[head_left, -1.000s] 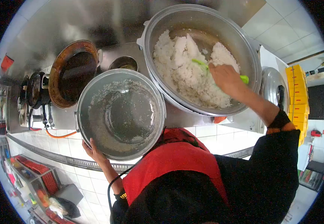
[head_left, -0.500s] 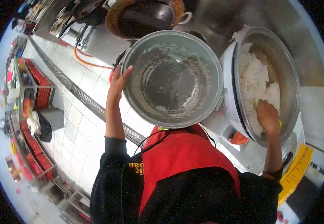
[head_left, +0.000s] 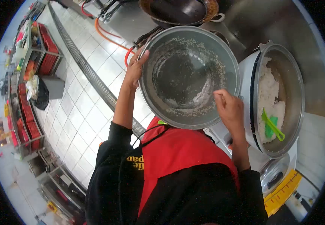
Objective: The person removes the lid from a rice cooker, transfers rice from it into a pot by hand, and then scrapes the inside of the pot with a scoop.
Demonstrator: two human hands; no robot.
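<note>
A grey metal rice pot (head_left: 186, 80) is tilted toward me in front of my red apron, with rice grains and starchy film stuck to its inside. My left hand (head_left: 135, 67) is closed around its left rim, thumb on the inner side. Over the right inner wall of the pot, my right hand (head_left: 230, 110) has its fingers curled together; whether anything is in them is hidden. To the right, a large rice cooker (head_left: 303, 108) stands open with white rice (head_left: 269, 88) in it. A green rice paddle (head_left: 273, 125) rests on that rice.
A dark wok (head_left: 177, 11) sits on the metal stove behind the pot. An orange hose (head_left: 108, 40) hangs beside it. A glass lid (head_left: 274, 178) and a yellow plastic piece (head_left: 284, 193) lie at the lower right. Shelves with red crates (head_left: 27, 112) line the left, beyond a floor drain (head_left: 83, 63).
My right hand has let go of the green paddle in the rice and moved left to the pot. The view has shifted; my left hand keeps its hold on the rim.
</note>
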